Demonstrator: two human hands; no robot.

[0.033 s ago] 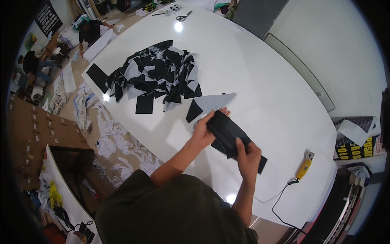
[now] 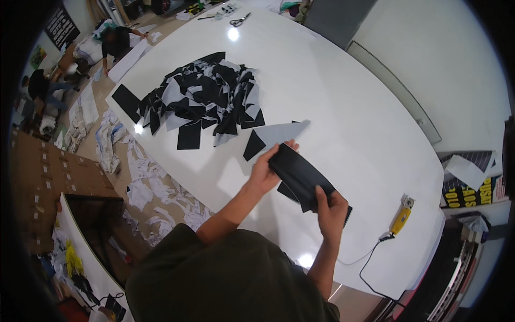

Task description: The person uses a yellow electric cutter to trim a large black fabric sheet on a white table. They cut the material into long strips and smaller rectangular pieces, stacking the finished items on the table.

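A black rectangular cloth piece (image 2: 301, 172), apparently several layers thick, is stretched slantwise between my two hands above the white table. My left hand (image 2: 264, 170) grips its upper left end, some fingers beneath it. At the lower right end, my right hand (image 2: 331, 208) pinches it with the thumb on top. Another black cloth piece (image 2: 287, 191) shows partly underneath; the rest of it is hidden. Just beyond my left hand lies a grey cloth piece (image 2: 281, 130) with a black corner folded over.
A heap of black and grey cloth pieces (image 2: 206, 94) covers the table's (image 2: 322, 86) far left. Scissors (image 2: 240, 20) lie at the far edge. On the right is a yellow electric cutter (image 2: 400, 217) with its cord (image 2: 367, 265). White scraps (image 2: 145, 177) litter the floor; people work at far left.
My right hand has shifted slightly right along the cloth, and its upper surface looks a little more drawn out. The whole view has moved a touch. Both hands keep their hold.
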